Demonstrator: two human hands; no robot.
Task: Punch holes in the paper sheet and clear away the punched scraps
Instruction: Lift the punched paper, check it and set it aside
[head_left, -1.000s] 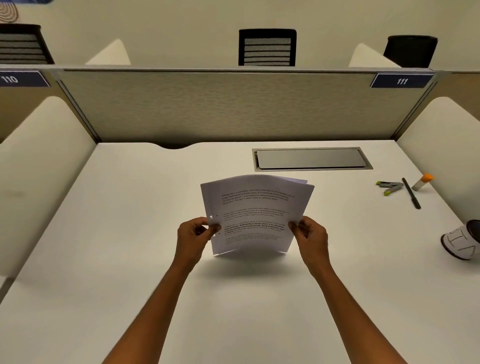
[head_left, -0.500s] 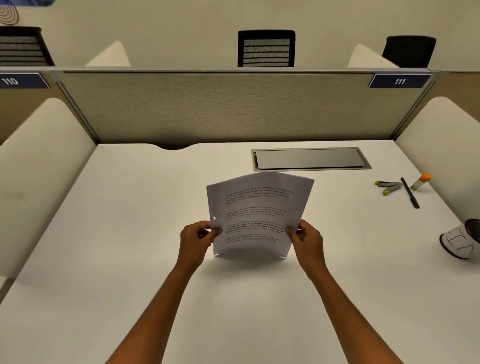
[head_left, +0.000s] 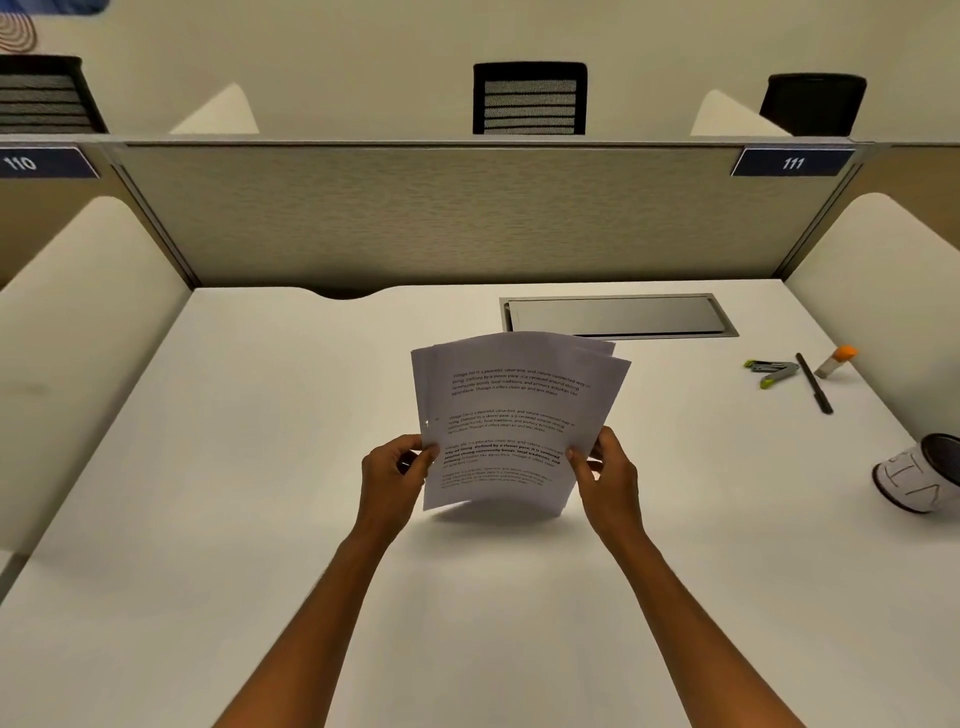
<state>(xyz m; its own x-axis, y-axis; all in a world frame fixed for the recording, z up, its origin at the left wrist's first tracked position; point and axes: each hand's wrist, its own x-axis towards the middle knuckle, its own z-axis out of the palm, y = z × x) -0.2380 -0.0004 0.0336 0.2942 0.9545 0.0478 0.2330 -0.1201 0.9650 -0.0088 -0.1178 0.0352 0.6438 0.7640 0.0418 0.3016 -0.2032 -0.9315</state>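
— Where are the paper sheets (head_left: 511, 421) held?
— Mid-frame, above the desk (head_left: 208, 467), pinched by the left hand (head_left: 392, 480) and right hand (head_left: 608, 480); fingers behind are hidden.
— Legible?
— Text is blurred.

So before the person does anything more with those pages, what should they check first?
1. Left hand grips the paper sheets: ok.
2. Right hand grips the opposite edge: ok.
3. Sheet edges squared: not ok, the top corners fan apart.
4. Hole punch within reach: cannot tell; only a small stapler-like tool, a pen and a glue stick show.
5. Bare table to set the sheets on: ok.
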